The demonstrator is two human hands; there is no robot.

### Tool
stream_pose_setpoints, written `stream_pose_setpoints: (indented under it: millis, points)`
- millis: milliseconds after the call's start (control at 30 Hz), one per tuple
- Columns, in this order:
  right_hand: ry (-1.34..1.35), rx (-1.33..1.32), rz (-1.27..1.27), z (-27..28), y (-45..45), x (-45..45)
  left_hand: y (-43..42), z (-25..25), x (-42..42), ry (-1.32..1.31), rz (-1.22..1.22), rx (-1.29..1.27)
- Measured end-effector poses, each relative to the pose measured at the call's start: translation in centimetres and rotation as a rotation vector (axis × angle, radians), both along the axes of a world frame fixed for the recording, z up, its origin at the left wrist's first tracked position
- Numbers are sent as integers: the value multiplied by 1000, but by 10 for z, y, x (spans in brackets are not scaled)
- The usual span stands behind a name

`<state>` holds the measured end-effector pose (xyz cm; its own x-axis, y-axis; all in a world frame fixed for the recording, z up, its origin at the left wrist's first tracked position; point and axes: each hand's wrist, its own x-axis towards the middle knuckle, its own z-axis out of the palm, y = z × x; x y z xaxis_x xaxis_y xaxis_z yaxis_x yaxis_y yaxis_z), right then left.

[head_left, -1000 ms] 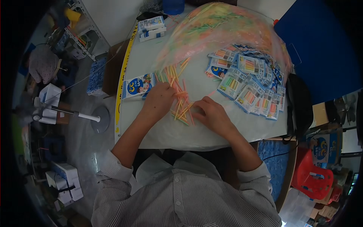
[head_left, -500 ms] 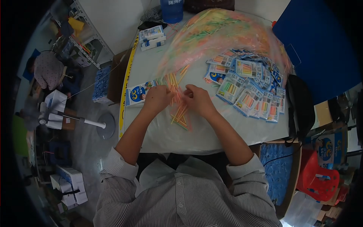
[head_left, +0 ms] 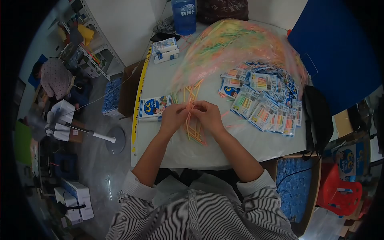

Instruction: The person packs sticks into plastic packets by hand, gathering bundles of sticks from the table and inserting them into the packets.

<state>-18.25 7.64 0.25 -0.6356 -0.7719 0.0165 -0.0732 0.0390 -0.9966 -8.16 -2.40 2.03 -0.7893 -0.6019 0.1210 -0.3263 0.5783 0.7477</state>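
Note:
Thin pink, yellow and orange sticks (head_left: 194, 130) lie in a loose, crossed bunch on the table in front of me. My left hand (head_left: 175, 117) is closed in a pinch on some of them from the left. From the other side my right hand (head_left: 208, 115) pinches at the same bunch, its fingertips almost touching the left ones. How many sticks each hand grips is hidden. Left of my left hand lies a stack of blue-and-white printed packets (head_left: 155, 108). Behind the bunch rests a big clear plastic bag (head_left: 232, 48) full of similar sticks.
A heap of filled clear-fronted packets (head_left: 262, 100) covers the table's right side. More packets (head_left: 165, 50) and a blue water jug (head_left: 184, 18) stand at the back left. A black bag (head_left: 317, 116) hangs at the right edge. A person (head_left: 56, 78) sits far left, beyond a fan (head_left: 50, 126).
My hands have come together over the sticks, both pinching now; the right was held more open and apart before. The view has shifted slightly, so the table appears lower.

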Motion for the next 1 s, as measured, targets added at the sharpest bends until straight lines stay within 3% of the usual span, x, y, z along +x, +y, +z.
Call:
stream_pose_setpoints:
  millis: [167,233,533,633,767,833,967,1000]
  points:
    - [25,-68,-85,13,5,9,9,-8,-2,298,16,-4]
    - [40,-168,-161,9,2,11,20,0,-4,148,85,353]
    - [52,-133,-180,3,8,4,37,-16,-10,378,-146,191]
    - [271,-206,-61,8,11,5,27,-22,-9,284,-118,147]
    - [270,-173,3,18,14,1,28,-18,-14,308,-81,246]
    - [102,-242,-16,27,15,-1,25,-9,-19,406,-121,694]
    - [137,-239,-81,44,18,-9,21,16,-16,326,-180,875]
    - [257,-230,-104,49,18,-13,17,16,-15,323,-157,992]
